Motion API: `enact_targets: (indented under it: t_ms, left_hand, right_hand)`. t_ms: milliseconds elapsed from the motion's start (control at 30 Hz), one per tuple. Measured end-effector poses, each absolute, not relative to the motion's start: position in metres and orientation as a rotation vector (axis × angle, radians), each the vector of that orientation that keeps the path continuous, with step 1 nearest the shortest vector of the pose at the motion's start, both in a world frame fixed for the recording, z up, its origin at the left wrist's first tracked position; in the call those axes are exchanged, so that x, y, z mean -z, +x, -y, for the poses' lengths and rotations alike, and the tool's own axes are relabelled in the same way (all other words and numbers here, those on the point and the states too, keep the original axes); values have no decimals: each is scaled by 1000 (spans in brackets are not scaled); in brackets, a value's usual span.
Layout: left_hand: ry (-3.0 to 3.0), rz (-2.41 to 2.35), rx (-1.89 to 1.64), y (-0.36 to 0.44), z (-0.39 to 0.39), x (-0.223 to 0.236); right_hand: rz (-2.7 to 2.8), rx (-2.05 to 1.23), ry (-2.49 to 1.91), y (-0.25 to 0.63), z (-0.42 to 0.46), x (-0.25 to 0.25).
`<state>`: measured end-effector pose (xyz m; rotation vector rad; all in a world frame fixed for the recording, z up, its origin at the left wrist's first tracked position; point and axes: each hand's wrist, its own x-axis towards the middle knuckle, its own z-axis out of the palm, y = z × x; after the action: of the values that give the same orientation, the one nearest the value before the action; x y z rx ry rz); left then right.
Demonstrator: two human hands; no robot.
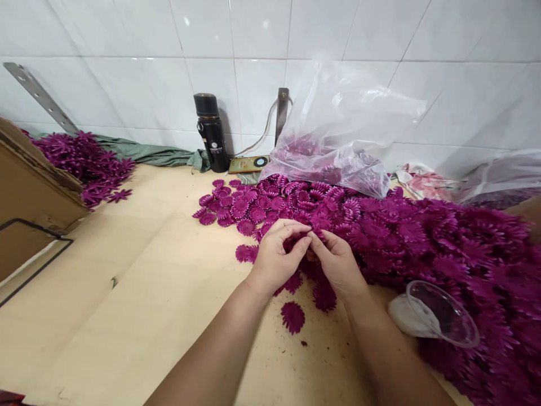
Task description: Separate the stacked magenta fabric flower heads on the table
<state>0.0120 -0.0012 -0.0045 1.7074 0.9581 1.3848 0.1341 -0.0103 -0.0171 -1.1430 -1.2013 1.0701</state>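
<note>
1. Clearly, the left hand and the right hand are brought together, fingertips pinched and touching; whether a piece is held between them cannot be told.
2. The left forearm and the right forearm are stretched forward from the lower edge, converging at the hands.
3. Behind and to the right, the hands are hemmed in by a heap of magenta flower pieces; a single disc is seen between the forearms.
4. Near the right forearm, a clear plastic cup is tilted against the heap.
5. The widest room is offered by the tabletop on the left, bounded by a cardboard box.
6. Farther back, reach is limited by a tiled wall, with a black bottle and a plastic bag set before it.
</note>
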Motion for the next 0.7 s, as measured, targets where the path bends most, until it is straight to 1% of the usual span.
enact_targets:
  t_ms: [167,300,400,567,700]
  left_hand:
    - [1563,-985,-1294,13,-2,9]
    - [1272,-1097,-1325,10,-7,10]
    - [1153,-1067,-1316,8,-8,9]
    - [1273,-955,-1284,8,-1,3]
    - [1385,-1022,-1244,10,-2,5]
  right_hand:
    - [1181,-1064,-1201,135,9,19]
    - [1252,-1166,-1160,130,13,15]
    - [1328,-1227,-1094,127,15,12]
    - [1366,-1082,-1209,131,13,14]
    - [1425,-953,-1274,132,11,19]
